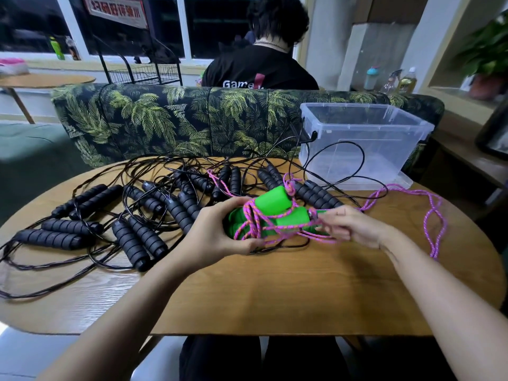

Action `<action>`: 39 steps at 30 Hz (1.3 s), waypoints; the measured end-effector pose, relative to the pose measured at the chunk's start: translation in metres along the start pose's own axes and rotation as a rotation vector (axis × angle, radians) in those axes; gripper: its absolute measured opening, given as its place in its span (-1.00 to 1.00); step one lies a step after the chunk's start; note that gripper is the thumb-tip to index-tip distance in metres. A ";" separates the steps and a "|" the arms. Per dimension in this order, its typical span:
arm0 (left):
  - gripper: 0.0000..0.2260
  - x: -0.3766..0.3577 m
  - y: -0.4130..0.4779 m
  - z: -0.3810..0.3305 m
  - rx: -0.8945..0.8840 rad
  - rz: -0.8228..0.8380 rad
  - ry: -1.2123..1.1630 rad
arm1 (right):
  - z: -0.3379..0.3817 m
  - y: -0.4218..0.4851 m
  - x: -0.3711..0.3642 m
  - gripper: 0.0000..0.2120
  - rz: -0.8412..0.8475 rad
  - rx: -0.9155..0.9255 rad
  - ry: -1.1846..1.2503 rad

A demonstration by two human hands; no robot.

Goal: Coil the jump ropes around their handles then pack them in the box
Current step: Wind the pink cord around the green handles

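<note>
Here, in the head view, you sit at a wooden table (275,292) with rounded ends. Behind it runs a sofa (154,119) in a dark palm-leaf print. Past the sofa a person (261,70) in a black shirt sits with their back to you, in front of dark windows (214,26). A black wire rack (143,72) stands near the windows, and a potted plant (486,50) sits on a shelf at far right.

Black ropes (132,243) with ribbed foam handles lie spread across the left and middle of the table, their thin cords loose and tangled.

Both your bare forearms reach in from the bottom edge. Your left hand (220,232) is curled around one end of a pair of green handles (272,200), held side by side just above the table at its centre. A pink rope (434,215) crosses the handles in several loose turns under your left fingers. Your right hand (354,226) is at the handles' other end, fingers bent and pinching strands of the pink rope. The remaining pink rope trails off to the right in a long loop that hangs over the table's edge.

A clear plastic box (357,138) stands open at the table's far right corner, on what looks like its lid (395,184). All the ropes lie outside it. One black cord loops up against its front wall.
</note>
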State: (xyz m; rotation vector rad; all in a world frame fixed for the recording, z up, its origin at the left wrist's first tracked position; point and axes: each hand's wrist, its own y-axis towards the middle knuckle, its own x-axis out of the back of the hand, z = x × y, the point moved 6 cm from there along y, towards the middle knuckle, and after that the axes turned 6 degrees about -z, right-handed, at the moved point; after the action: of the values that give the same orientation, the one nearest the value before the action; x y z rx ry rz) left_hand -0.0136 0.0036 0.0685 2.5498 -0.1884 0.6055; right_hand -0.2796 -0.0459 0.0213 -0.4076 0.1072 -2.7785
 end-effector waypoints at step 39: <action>-0.73 -0.018 0.006 -0.007 0.185 0.253 0.168 | 0.059 -0.058 -0.080 0.10 -0.647 0.692 -0.936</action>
State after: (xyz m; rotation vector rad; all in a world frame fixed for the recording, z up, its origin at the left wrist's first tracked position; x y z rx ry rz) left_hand -0.0337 0.0022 0.0682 2.6552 -0.4168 0.9710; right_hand -0.2080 0.0342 0.0637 -1.6609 -1.3366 -2.5756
